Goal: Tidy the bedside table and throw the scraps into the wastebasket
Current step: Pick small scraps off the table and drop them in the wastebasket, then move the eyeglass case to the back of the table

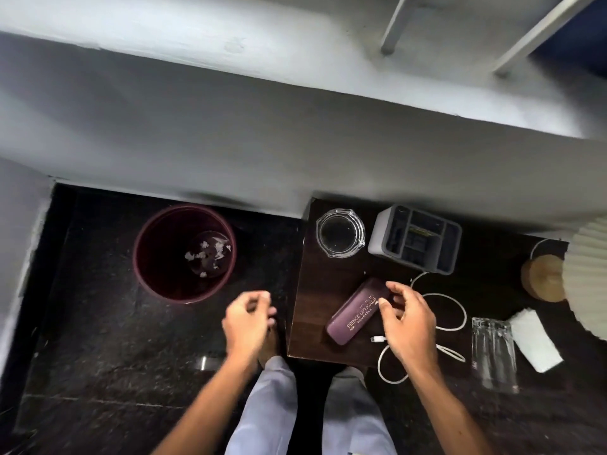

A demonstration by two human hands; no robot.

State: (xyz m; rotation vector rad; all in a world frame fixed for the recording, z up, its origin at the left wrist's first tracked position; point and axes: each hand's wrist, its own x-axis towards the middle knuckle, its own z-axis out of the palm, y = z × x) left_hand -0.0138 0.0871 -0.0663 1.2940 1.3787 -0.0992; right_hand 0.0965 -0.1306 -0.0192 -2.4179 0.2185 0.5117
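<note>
We are working on the purple spectacle case (356,311), which is lying slantwise on the bedside table (315,284), partly under our right hand (407,323). That hand's thumb and fingers are curving over the case's far end, but we cannot tell whether they are gripping it. Our left hand (249,318) is hanging loosely curled over the floor, carrying nothing visible.

We are judging that straightening the table is the step in hand. Next we are needing a firm hold on the case and a spot for it.

Beyond the left hand, the wastebasket (141,257) is holding white scraps (207,254). Beyond the right hand, a glass bowl (341,233) is standing empty, and the grey organiser (377,238) is looking too dark inside to read. Right of that hand, a white cable (461,310) is looping beside a white paper (533,343), possibly another scrap.
</note>
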